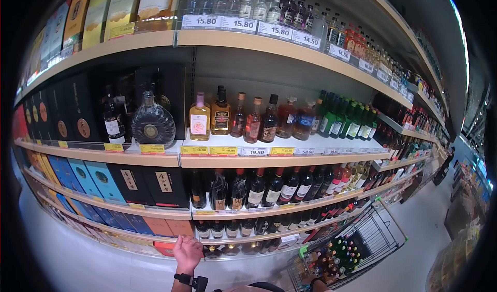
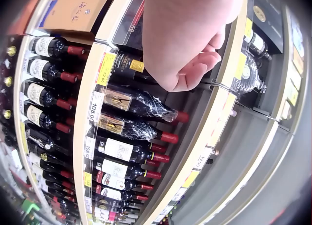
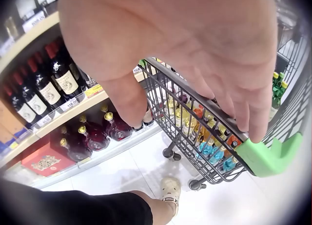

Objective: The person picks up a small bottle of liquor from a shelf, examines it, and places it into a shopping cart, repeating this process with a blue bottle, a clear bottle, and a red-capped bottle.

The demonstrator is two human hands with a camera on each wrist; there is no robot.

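My left hand is raised in front of the lower shelves with its fingers loosely curled and nothing in them. In the left wrist view it overlaps a row of dark wine bottles, some of them in clear wrap. Large in the right wrist view is my right hand, its fingers fairly straight over the rim of a shopping cart. The fingertips come right at the cart's green corner piece. Small bottles with blue, yellow and orange contents stand inside the cart.
Long shelves of bottles and boxed liquor run along the front and away to the right. Price tags line their edges. A leg with a pale clog is beside the cart's wheels. Farther down the aisle stands a person.
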